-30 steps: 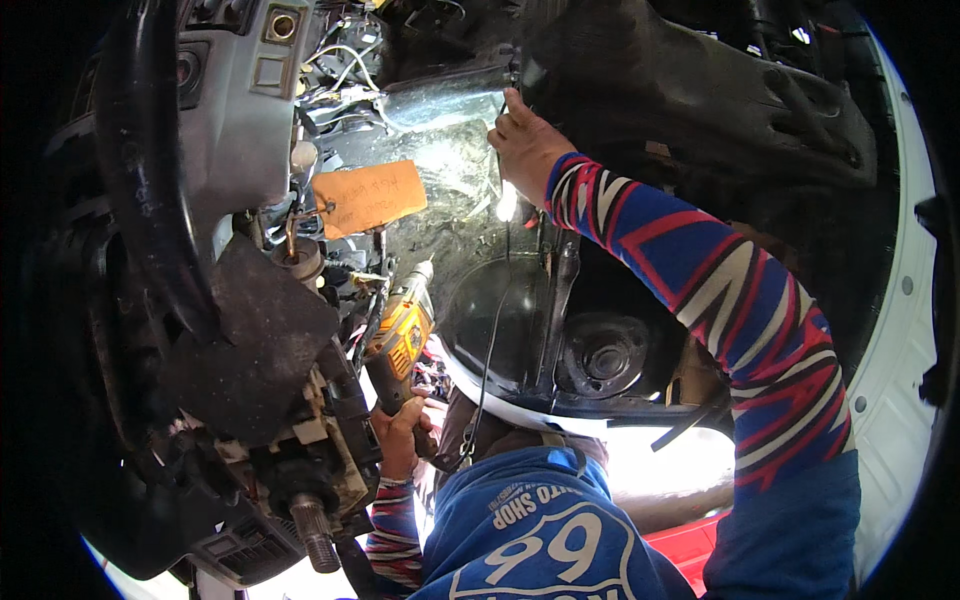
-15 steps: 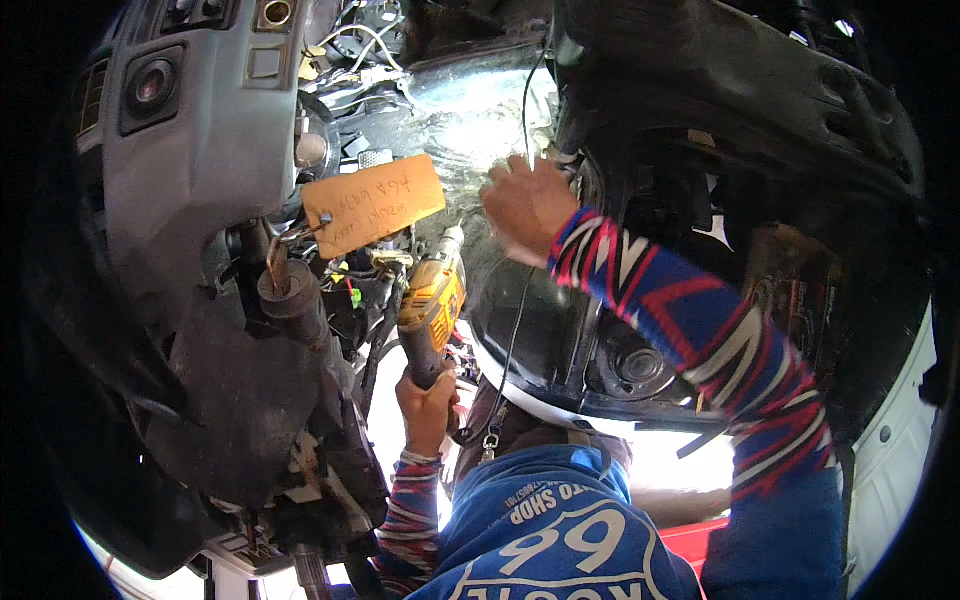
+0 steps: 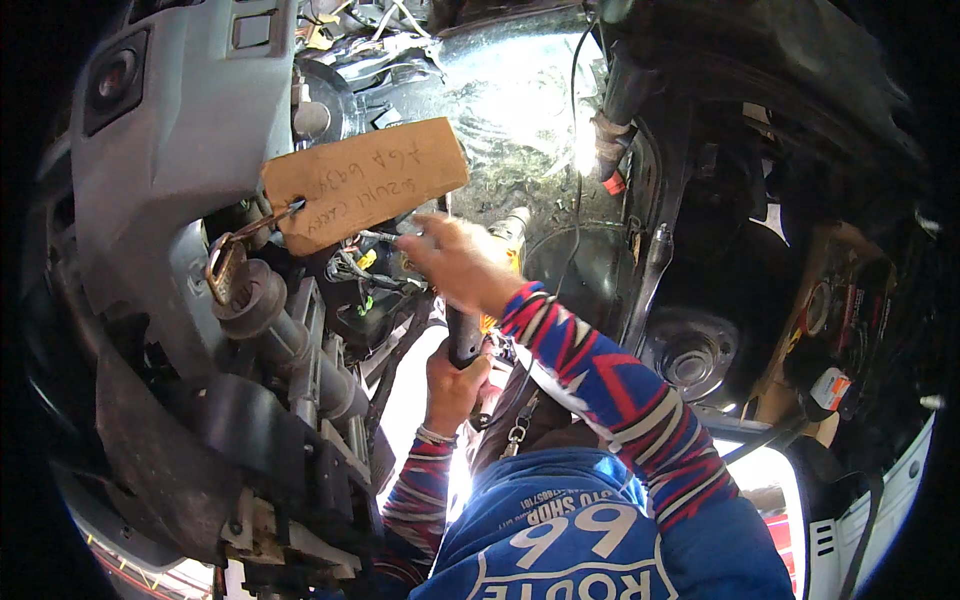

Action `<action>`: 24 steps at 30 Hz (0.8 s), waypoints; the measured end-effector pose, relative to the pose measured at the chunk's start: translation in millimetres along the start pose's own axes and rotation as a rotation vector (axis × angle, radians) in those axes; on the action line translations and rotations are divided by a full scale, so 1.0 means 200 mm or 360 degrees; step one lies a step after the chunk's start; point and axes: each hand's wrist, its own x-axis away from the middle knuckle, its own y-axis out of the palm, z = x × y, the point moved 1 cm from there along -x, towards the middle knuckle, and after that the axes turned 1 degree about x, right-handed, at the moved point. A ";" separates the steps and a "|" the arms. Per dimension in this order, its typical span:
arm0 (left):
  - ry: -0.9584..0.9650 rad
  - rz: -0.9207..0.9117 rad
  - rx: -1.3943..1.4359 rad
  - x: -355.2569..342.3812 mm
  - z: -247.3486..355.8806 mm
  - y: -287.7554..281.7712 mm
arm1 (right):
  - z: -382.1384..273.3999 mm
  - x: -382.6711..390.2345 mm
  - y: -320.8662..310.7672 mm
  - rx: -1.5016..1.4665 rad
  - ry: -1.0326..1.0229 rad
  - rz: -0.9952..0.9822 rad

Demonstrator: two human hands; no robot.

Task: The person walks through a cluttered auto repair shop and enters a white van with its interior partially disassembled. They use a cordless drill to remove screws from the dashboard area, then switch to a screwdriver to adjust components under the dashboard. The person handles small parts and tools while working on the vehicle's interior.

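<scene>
My left hand (image 3: 452,390) grips the black handle of a yellow-and-black drill (image 3: 464,335), whose chuck points up at the dark panel (image 3: 510,150). My right hand (image 3: 455,260) is open, fingers loosely bent, across the drill's upper body and partly hiding it. Its fingertips lie near a cardboard tag (image 3: 365,175) and some wires (image 3: 355,275); whether they touch anything is unclear. The tag hangs on a ring of keys (image 3: 225,275) at the steering column (image 3: 285,330). A thin black cable (image 3: 575,100) runs down to the right of the drill.
A grey dashboard piece (image 3: 175,150) takes up the left. At the right are a black housing (image 3: 760,60), a round black fitting (image 3: 690,360) and a cardboard box (image 3: 795,300) holding small items. A white door edge (image 3: 895,500) curves along the lower right.
My right hand has come down and left from the cable at the top to over the drill. My left hand and drill sit higher and further right in view, as the view has shifted.
</scene>
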 end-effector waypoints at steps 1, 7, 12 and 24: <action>0.0239 -0.0008 -0.0171 0.00 -0.03 -0.01 | -0.07 -0.01 0.06 0.0104 -0.0160 -0.0178; 0.0954 0.0300 -0.0976 0.01 -0.27 -0.10 | -0.34 0.04 0.19 0.0520 -0.0267 -0.0451; 0.1262 0.0079 -0.1484 -0.04 -0.29 -0.18 | -0.41 0.11 0.14 0.0634 -0.0076 -0.0166; -0.0179 0.0340 0.0885 -0.11 0.11 0.08 | -0.40 0.41 0.36 -0.0723 0.0111 -0.0036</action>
